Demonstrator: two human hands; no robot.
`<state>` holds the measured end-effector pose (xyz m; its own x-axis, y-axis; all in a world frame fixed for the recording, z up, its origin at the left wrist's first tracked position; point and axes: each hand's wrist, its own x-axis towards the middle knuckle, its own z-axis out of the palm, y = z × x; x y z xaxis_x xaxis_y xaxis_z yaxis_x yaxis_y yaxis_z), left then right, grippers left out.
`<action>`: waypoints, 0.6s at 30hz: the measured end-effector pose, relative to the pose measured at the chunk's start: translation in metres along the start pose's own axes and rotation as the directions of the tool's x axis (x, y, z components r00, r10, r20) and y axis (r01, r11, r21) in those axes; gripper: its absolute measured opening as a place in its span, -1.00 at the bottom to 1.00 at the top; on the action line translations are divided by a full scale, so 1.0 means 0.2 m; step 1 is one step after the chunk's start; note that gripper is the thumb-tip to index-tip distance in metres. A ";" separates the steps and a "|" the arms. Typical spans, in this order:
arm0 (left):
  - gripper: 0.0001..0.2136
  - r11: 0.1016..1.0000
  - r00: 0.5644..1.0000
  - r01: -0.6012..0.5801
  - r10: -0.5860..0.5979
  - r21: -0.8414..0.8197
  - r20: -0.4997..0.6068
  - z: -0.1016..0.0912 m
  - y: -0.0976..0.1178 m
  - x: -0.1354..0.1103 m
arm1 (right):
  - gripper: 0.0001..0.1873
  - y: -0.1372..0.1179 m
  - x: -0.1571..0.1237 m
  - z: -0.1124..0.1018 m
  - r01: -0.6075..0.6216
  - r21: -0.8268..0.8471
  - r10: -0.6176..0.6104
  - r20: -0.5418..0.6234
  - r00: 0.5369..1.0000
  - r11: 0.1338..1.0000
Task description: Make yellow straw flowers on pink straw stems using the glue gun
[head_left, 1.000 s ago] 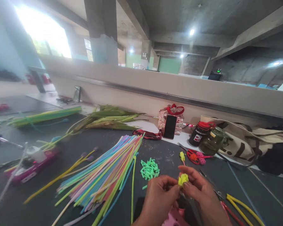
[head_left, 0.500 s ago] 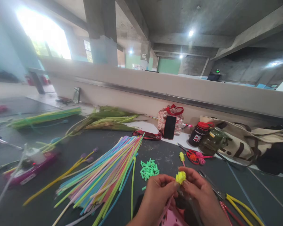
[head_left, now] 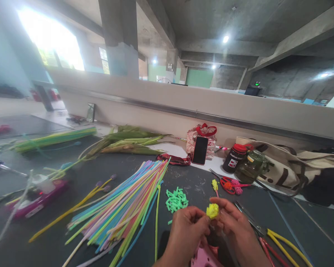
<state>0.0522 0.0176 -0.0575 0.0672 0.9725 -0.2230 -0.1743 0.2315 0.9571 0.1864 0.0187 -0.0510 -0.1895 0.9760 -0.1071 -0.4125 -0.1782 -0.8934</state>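
Observation:
A small bunched yellow flower head [head_left: 212, 211] sits between my two hands, near the bottom of the view. My left hand [head_left: 187, 228] pinches it from the left with thumb and forefinger. On the other side, the curled fingers of my right hand [head_left: 235, 226] touch its right edge. Below my hands is a pink plastic object [head_left: 204, 257], mostly hidden, whose kind I cannot make out. A similar yellow flower [head_left: 215, 184] on a pink stem lies just beyond my fingers. Short green pieces [head_left: 176, 199] form a pile left of it.
Long coloured fuzzy stems [head_left: 122, 207] spread across the dark table at left. Red-handled scissors [head_left: 229, 184] and yellow-handled pliers [head_left: 269, 233] lie at right. Behind stand a phone [head_left: 200, 150], a black bottle [head_left: 233, 158], a green jug [head_left: 249, 168] and a canvas bag [head_left: 284, 163].
The yellow flower head has shifted slightly left and down. My right thumb and fingers have loosened a little around it, and the pink stem seen below my left hand is now hidden.

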 end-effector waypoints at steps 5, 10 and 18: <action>-0.83 0.969 0.999 0.040 -0.041 -0.244 0.004 -0.02 0.03 0.00 | -0.81 0.05 0.01 0.02 -0.026 -0.021 0.025 -0.013 1.000 0.999; -0.75 0.920 0.998 0.053 -0.060 -0.389 -0.006 -0.04 0.05 -0.01 | -0.75 0.09 0.01 0.04 -0.033 -0.256 0.037 0.011 0.999 0.966; -0.74 0.912 0.999 0.001 -0.021 -0.410 -0.043 -0.04 0.04 -0.02 | -0.81 0.13 0.03 0.14 0.017 -0.191 -0.013 0.019 1.000 0.981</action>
<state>0.0435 0.0161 -0.0503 0.0284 0.9677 -0.2503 -0.5615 0.2226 0.7970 0.1488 0.0162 -0.0628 -0.2011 0.9757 -0.0867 -0.2376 -0.1344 -0.9620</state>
